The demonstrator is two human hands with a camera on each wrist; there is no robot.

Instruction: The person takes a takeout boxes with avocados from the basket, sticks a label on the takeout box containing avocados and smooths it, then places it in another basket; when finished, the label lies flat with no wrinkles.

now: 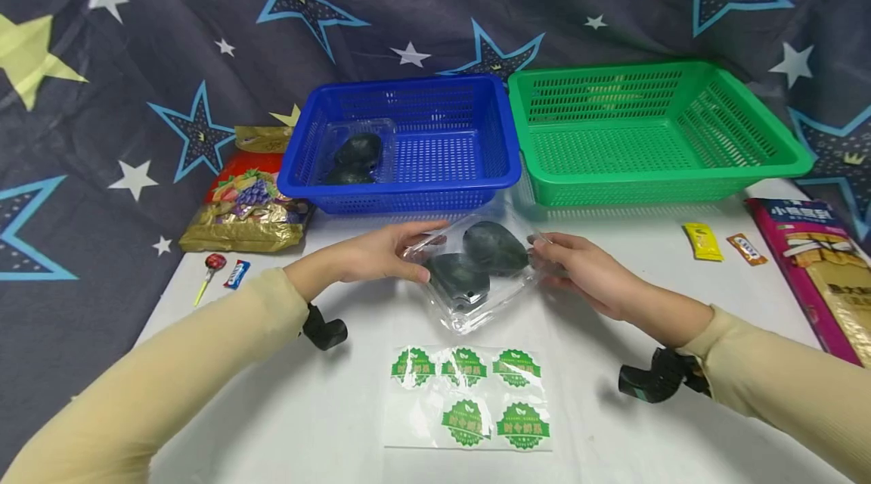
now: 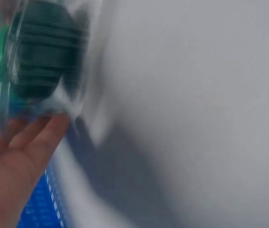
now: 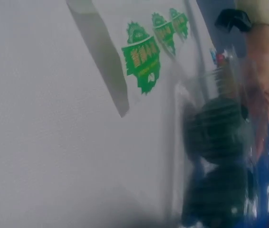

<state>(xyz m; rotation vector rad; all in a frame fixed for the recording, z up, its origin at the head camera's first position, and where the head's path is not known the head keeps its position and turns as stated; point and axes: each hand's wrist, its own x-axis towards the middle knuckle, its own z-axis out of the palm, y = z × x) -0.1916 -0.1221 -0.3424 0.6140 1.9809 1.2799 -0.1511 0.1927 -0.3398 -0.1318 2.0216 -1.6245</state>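
Observation:
A clear plastic clamshell box [image 1: 501, 293] with two dark green avocados [image 1: 495, 248] inside is held tilted above the white table. My left hand [image 1: 376, 253] grips its left side, the thumb near the front and the fingers behind. On the opposite side my right hand [image 1: 590, 272] pinches the box's edge between thumb and fingers. In the left wrist view, the fingers [image 2: 44, 140] of the left hand touch the box. Just in front of the box lies a sheet of stickers [image 1: 415, 425], bearing several round green labels. The right wrist view is blurred, and the right hand barely shows there.
At the back stand a blue basket [image 1: 401, 187], with another boxed pair of avocados [image 1: 357, 155] inside, and a green basket [image 1: 660, 180]. A red and gold bag [image 1: 248, 200], a lollipop [image 1: 214, 262] and small candies [image 1: 703, 242] lie at the sides. A magenta package [image 1: 810, 257] lies far right.

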